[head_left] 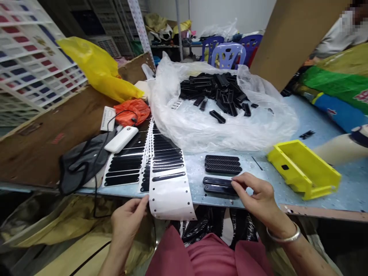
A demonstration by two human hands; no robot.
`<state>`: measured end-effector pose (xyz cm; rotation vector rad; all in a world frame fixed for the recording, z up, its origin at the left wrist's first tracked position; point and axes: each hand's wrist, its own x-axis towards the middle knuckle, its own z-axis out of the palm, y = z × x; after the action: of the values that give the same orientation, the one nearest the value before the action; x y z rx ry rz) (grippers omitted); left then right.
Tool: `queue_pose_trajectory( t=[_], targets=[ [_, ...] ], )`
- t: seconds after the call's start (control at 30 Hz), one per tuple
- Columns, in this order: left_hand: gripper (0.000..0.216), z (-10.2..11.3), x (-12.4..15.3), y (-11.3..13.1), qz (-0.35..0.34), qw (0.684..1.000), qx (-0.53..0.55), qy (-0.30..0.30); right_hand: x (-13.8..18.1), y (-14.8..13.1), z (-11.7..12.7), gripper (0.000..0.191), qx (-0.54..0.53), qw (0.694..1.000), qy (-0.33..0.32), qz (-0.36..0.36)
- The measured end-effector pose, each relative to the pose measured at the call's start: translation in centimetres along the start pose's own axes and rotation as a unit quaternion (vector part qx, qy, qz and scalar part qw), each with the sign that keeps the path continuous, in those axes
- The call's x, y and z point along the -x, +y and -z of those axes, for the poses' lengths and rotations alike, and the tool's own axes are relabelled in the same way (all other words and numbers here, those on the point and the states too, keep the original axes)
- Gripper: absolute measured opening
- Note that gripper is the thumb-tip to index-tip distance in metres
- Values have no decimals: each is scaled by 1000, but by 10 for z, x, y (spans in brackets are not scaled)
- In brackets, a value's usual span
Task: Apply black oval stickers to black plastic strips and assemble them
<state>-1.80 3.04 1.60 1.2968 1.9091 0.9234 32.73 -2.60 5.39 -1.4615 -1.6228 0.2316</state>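
Observation:
My left hand (128,216) is closed at the left edge of a white backing sheet (171,199), thumb and finger pinching it. Rows of long black adhesive strips (167,165) remain on its upper part, while the lower part is bare and curls over the table edge. My right hand (258,194) has thumb and forefinger pinched at the right end of a smooth black plastic bar (217,181). A second smooth bar (219,189) lies just below it. Behind them, several black bars with a textured face (223,164) sit side by side.
A clear plastic bag (201,130) holds a heap of black plastic parts (218,90). A yellow bin (303,168) stands right, near a thin dark stick (257,163). Left are more strip sheets (123,168), a white power bank (121,139) and a grey cloth (83,157). Another person's arm (339,147) reaches in at right.

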Motion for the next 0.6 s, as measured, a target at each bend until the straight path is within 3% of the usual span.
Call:
queue_pose_trajectory(
  t=[0.07,0.17,0.37,0.5,0.6],
  targets=[
    [38,-12,10,-7,66,991,109,-45,-1,-21,-17,11,-36,997,-50,46],
    [34,-21,24,-11,103,964,227,-88,1,-46,-48,15,-55,986,-126,95],
    [33,6,34,-23,129,937,229,-228,-4,-60,-99,20,11,966,-244,88],
    [32,6,27,-15,146,930,300,-157,-12,-63,-127,19,57,961,-256,92],
    [34,-7,23,-4,180,902,367,-142,-16,-64,-145,16,63,958,-263,94]
  ],
)
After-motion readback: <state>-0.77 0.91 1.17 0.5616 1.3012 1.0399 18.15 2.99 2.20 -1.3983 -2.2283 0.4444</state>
